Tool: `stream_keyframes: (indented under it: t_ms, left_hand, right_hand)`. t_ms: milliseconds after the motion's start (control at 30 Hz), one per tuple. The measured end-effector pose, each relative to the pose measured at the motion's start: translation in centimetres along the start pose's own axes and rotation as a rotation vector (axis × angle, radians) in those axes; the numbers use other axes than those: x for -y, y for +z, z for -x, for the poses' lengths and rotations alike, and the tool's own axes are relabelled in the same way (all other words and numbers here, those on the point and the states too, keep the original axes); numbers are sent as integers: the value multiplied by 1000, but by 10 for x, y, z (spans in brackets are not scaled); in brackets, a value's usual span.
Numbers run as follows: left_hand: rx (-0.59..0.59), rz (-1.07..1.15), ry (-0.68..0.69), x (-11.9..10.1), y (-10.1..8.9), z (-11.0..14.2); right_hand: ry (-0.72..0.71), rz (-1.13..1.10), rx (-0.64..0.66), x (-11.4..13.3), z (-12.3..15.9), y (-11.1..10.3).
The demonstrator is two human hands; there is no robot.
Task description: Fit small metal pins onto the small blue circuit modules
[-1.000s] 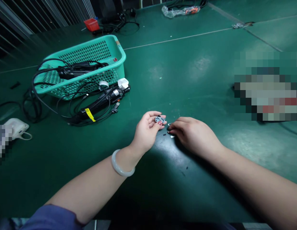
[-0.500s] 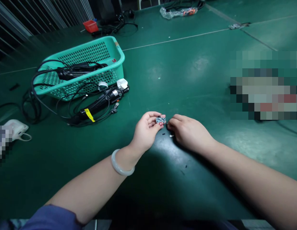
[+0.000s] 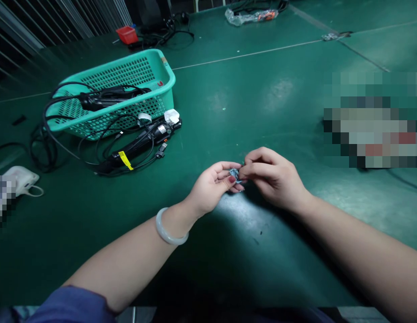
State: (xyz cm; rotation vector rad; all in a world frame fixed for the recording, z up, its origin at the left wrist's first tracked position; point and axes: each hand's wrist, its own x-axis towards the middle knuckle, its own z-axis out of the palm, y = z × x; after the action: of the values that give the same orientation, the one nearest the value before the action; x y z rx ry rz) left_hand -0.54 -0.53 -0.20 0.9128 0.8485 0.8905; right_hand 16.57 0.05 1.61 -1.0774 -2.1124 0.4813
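Observation:
My left hand (image 3: 208,188), with a pale bangle on the wrist, pinches a small blue-grey part (image 3: 234,172) between thumb and fingers, a little above the green table (image 3: 208,121). It looks like a moulded plastic or metal piece, too small to name. Against its right side, my right hand (image 3: 277,179) has thumb and fingertips pinched together, meeting the left fingertips. Whatever the right fingertips grip is hidden behind them. Tiny dark bits (image 3: 261,233) lie on the table below the hands.
Left of my hands, a black handheld tool (image 3: 137,146) with cables lies beside a turquoise basket (image 3: 169,83) that holds similar black tools. A white device (image 3: 23,179) sits at far left. Further back are a red tray (image 3: 127,35) and a plastic-wrapped item (image 3: 248,18). A blurred-out object (image 3: 373,134) stands right.
My right hand has lifted from the table and come to the part in my left hand. The left hand has shifted slightly right and turned the part.

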Motion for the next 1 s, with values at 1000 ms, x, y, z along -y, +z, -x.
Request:
stream_keyframes:
  t_ms: [1000]
  left_hand:
    - [-180,187,-31,-1,1,-2]
  right_hand:
    - [181,111,66,-3,5,-7]
